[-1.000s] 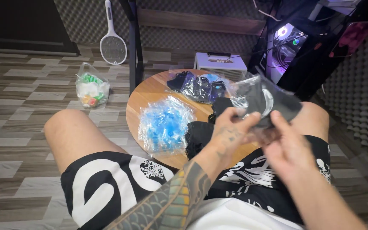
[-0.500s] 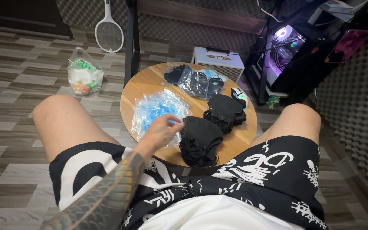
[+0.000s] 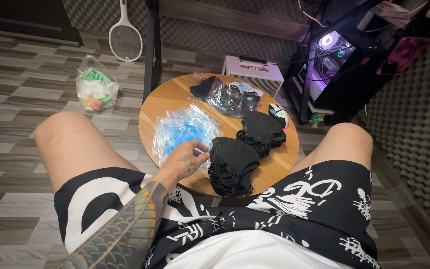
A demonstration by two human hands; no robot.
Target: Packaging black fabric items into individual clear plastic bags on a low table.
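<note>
Only the left hand (image 3: 187,160) is in shot here, tattooed forearm stretched forward from the bottom of the view across the left thigh, back of the hand facing up. The fingers (image 3: 201,154) are curled in, tips pinched together at the front. The right hand isn't visible at all.

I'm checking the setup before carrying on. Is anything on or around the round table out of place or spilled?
Nothing is spilled or damaged. The black masks sit in loose, uneven heaps on the round table, one stack hanging slightly past the near edge. The left hand touches the clear bags. A tied plastic bag lies on the floor.
</note>
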